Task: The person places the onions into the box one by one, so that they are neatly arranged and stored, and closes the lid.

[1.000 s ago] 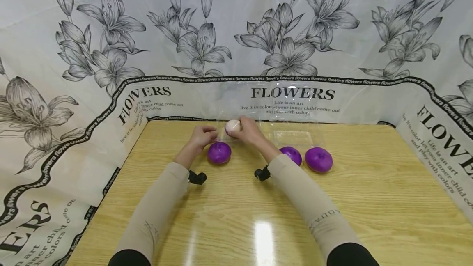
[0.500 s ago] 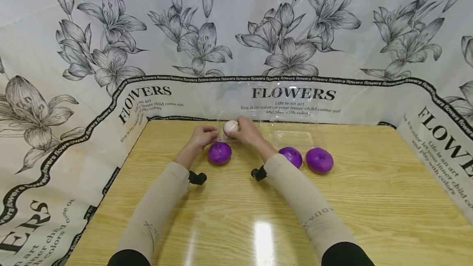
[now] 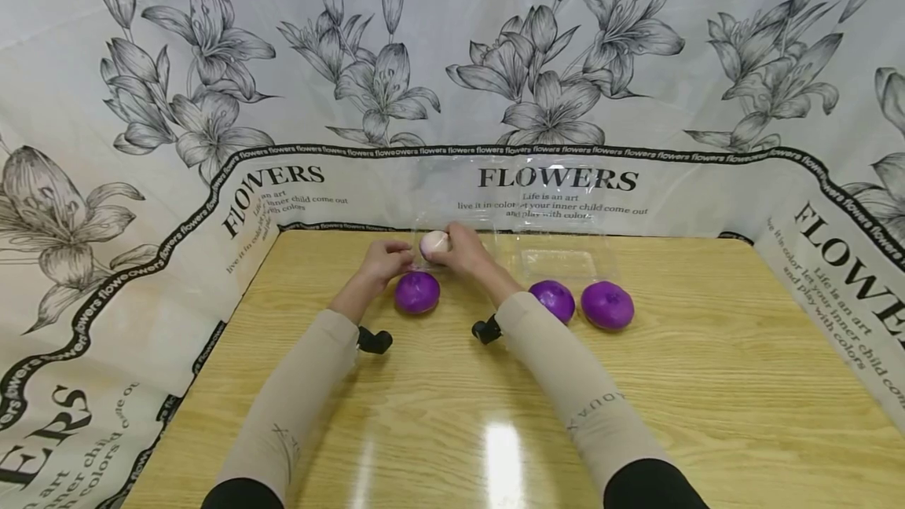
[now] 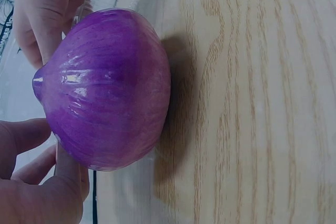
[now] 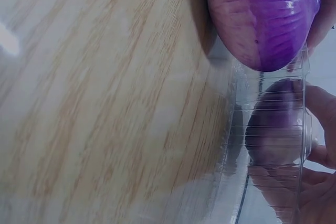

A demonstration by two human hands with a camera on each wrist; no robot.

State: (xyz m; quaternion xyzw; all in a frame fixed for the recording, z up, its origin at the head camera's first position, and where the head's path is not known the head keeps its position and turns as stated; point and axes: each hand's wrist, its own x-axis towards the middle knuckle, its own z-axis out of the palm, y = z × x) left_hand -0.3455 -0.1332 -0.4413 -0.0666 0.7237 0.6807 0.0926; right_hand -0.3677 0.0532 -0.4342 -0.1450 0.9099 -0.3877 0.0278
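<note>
In the head view my right hand (image 3: 468, 251) grips a white and purple onion (image 3: 434, 246) over the left clear plastic clamshell container (image 5: 239, 85). Through the container's wall, the right wrist view shows this onion (image 5: 274, 121) inside, fingers beside it. My left hand (image 3: 387, 260) pinches the container's left edge; its fingertips are partly hidden. Just in front of the container lies a purple onion (image 3: 417, 293), which fills much of the left wrist view, with the left fingers (image 4: 68, 169) behind it.
Two more purple onions (image 3: 608, 305) lie on the wooden table (image 3: 438, 415) by my right forearm, one partly covered by the sleeve. Behind them stands another clear container (image 3: 560, 263). A flower-printed cloth (image 3: 382, 187) closes off the back and sides.
My right hand has shifted a little to the left with the onion, nearer to my left hand. The left hand stays in place, and the other onions have not moved.
</note>
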